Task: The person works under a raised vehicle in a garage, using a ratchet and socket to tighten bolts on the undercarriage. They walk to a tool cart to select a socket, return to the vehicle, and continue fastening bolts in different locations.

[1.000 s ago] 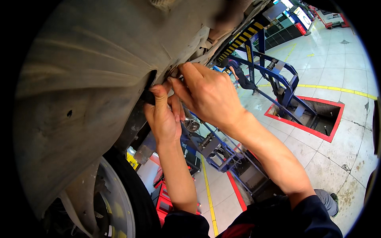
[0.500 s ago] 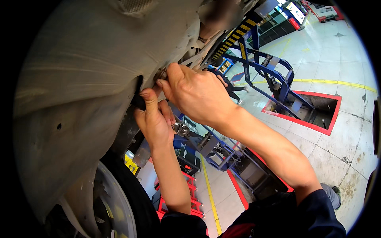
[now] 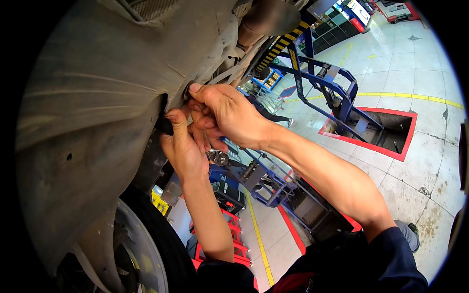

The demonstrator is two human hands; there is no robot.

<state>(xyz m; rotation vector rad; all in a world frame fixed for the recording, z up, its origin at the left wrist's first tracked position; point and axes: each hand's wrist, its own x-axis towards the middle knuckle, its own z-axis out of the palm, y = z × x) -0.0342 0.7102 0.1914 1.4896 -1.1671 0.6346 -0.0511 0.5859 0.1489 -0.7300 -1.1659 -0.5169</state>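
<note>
A grey-brown underbody panel (image 3: 102, 112) of a raised car fills the left side, with a dark opening (image 3: 162, 115) along its edge. My left hand (image 3: 185, 154) is closed at that edge, its thumb raised against the panel beside the opening. From its curled fingers sticks out the round metal head of a ratchet wrench (image 3: 217, 157); its handle is hidden. Just above and to the right, my right hand (image 3: 234, 110) has its thumb and fingers pinched together at the panel edge. What lies between those fingertips is too small and covered to tell.
Below the panel at the lower left is a wheel (image 3: 146, 244) with its tyre. Blue scissor lifts (image 3: 342, 93) stand over red-framed floor pits (image 3: 410, 136) on the right. A red rack (image 3: 234, 239) and a black machine (image 3: 228, 195) are below; a person (image 3: 273, 115) is behind my right wrist.
My right hand has shifted left and turned, its thumb now at the panel edge and more fingers showing underneath. My left hand still has the ratchet wrench. The view has shifted slightly.
</note>
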